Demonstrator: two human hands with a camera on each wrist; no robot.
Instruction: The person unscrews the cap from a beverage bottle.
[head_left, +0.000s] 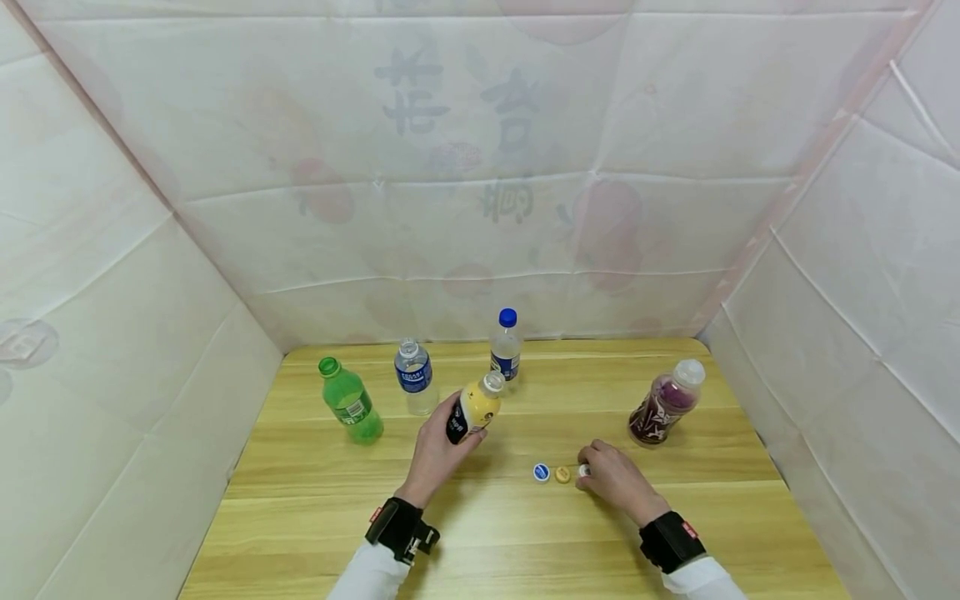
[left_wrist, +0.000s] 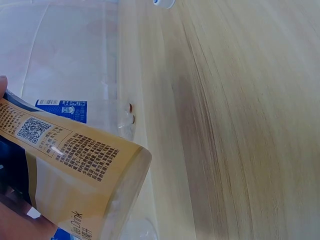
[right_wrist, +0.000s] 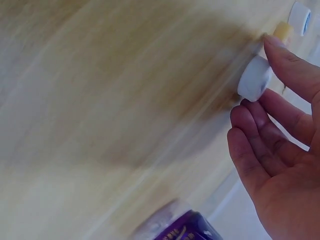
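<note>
My left hand [head_left: 437, 450] grips a yellow and black drink bottle [head_left: 480, 403] around its body, tilted above the table, its mouth uncapped. In the left wrist view the printed label and base of this bottle [left_wrist: 95, 165] fill the lower left. On the right, my right hand [head_left: 613, 477] pinches a white cap [right_wrist: 254, 79] between thumb and index finger, low at the tabletop. Whether the cap still touches the wood is hard to tell. A yellow cap [head_left: 562, 474] and a blue-and-white cap [head_left: 542, 472] lie in a row to its left.
Toward the left stand a green bottle [head_left: 351, 402] and a clear blue-labelled bottle [head_left: 414, 379]. Behind the held bottle is a blue-capped bottle [head_left: 506, 343]. A dark purple bottle [head_left: 660, 410] stands at the right. Pale fabric walls [head_left: 480, 233] enclose the wooden table [head_left: 510, 550].
</note>
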